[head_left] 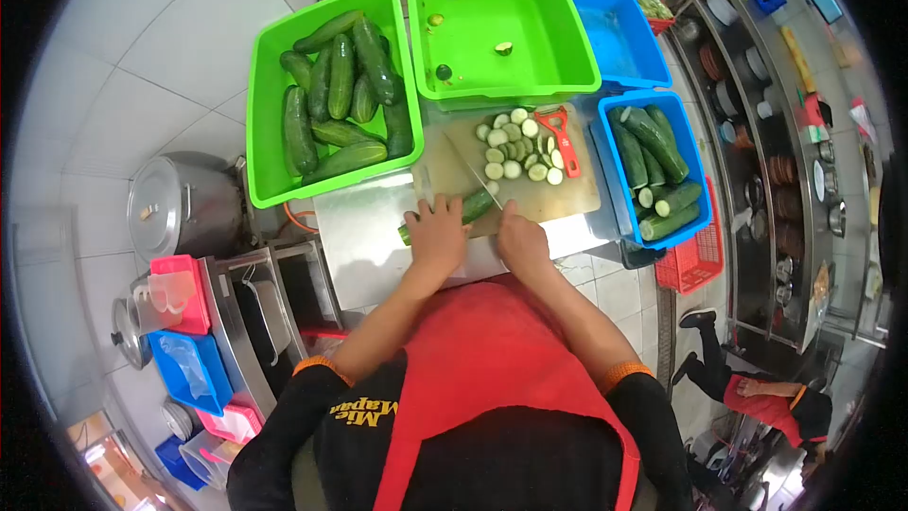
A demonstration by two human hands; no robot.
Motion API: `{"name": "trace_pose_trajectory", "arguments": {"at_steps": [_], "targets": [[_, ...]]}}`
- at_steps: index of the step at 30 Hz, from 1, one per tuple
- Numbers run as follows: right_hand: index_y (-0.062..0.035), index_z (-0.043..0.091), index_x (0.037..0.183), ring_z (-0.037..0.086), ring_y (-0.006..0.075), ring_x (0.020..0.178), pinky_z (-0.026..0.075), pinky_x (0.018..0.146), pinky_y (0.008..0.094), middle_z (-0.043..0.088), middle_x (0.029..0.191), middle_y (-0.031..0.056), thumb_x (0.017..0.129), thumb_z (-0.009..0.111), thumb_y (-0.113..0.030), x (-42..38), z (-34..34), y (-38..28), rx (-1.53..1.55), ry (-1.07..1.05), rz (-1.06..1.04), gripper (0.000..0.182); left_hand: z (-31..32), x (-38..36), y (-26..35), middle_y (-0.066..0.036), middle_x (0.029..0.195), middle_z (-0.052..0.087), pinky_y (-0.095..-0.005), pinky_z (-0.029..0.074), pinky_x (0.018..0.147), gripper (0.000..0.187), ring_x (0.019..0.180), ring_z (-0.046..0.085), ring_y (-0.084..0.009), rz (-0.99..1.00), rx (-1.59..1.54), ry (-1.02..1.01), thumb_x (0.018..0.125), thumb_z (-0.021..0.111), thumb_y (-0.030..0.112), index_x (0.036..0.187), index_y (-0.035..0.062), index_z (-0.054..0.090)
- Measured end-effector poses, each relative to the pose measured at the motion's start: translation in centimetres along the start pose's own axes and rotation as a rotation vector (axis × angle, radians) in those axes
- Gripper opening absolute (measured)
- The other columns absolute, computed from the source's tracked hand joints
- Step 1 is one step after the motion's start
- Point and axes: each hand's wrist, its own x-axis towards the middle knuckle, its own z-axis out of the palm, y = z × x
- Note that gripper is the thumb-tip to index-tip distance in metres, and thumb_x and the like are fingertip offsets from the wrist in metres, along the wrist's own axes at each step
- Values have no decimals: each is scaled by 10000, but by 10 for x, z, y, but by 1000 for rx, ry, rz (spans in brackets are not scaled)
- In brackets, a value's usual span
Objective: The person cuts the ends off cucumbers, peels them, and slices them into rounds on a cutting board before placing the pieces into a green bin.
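My left hand (438, 232) presses down on a dark green cucumber (480, 203) lying at the near side of the cutting board (435, 170). In my right hand (522, 238) is a knife (470, 163), its blade slanting away to the upper left beside the cucumber's cut end. The knife's handle is hidden in my fist. Cut cucumber slices (512, 144) lie in a loose pile further up the board. A red peeler (565, 139) rests at the right of the slices.
A green tub (257, 132) of whole cucumbers stands left of the board. Behind is another green tub (473, 19) with a few end pieces. At right, a blue tub (653, 97) holds cucumbers, with a red basket (695, 260) below. A person (771, 402) is at lower right.
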Motion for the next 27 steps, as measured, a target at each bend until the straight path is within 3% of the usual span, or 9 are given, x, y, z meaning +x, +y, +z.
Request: {"name": "trace_pose_trajectory", "arguments": {"at_steps": [6, 9, 11, 12, 14, 19, 21, 22, 27], "targets": [[13, 505, 1076, 720, 354, 679, 573, 543, 429, 704, 815, 204, 953, 547, -211, -8, 13, -18, -202, 77, 45, 260, -14, -23, -53, -206, 1134, 626, -491, 462, 898, 440, 1048, 606, -382, 47, -705, -51, 903, 681, 263, 1248, 25, 547], [-2, 521, 1056, 718, 347, 893, 590, 679, 419, 686, 1007, 228, 929, 611, -306, -12, -32, -28, -206, -52, -7, 342, -24, -41, -72, -217, 1038, 649, -404, 487, 874, 397, 977, 637, -350, -106, -849, -50, 944, 644, 260, 1226, 0, 542], [-13, 544, 1176, 566, 385, 1221, 505, 967, 467, 576, 1265, 259, 893, 662, -418, 3, -55, -27, -67, 155, -39, 508, -18, -46, -85, -177, 972, 646, -384, 487, 838, 384, 908, 627, -285, -216, -967, 2, 979, 621, 287, 1211, -8, 541], [-13, 544, 1176, 566, 385, 1221, 505, 967, 467, 576, 1265, 259, 893, 662, -418, 18, -59, -24, -73, 155, -48, 508, -15, -47, -88, -150, 931, 645, -364, 488, 812, 390, 879, 607, -233, -248, -1033, 29, 994, 604, 303, 1213, -13, 540], [-86, 533, 1338, 361, 431, 1380, 301, 1127, 567, 451, 1417, 250, 891, 633, -504, 57, -63, -19, 0, 477, -208, 620, -14, -43, -88, -147, 940, 645, -364, 488, 814, 397, 881, 602, -228, -257, -1064, 52, 995, 602, 312, 1216, -13, 543], [-143, 613, 1306, 432, 435, 1247, 324, 1008, 632, 465, 1382, 219, 848, 639, -568, 109, -31, -12, -254, 634, -416, 625, -8, -41, -84, -152, 970, 645, -362, 488, 823, 424, 890, 592, -224, -248, -1109, 116, 997, 600, 348, 1213, -15, 556], [-140, 641, 1232, 462, 408, 1195, 310, 1012, 641, 509, 1329, 188, 861, 643, -503, 109, -27, -13, -111, 396, -294, 519, -3, -42, -82, -147, 961, 638, -358, 486, 816, 416, 876, 584, -219, -243, -1142, 145, 997, 601, 337, 1209, -18, 556], [-160, 682, 1111, 496, 369, 1181, 406, 991, 595, 551, 1215, 144, 861, 664, -411, 110, -25, -11, -62, 474, -291, 354, 3, -46, -81, -147, 961, 638, -358, 486, 816, 416, 876, 584, -219, -249, -1148, 141, 997, 601, 337, 1209, -18, 556], [-140, 696, 990, 610, 363, 933, 546, 730, 485, 576, 1017, 158, 863, 704, -328, 142, -22, 0, 31, 516, -413, 227, 4, -51, -82, -106, 931, 614, -339, 482, 789, 361, 843, 557, -188, -256, -1220, 148, 1000, 605, 277, 1201, -20, 558]]}}
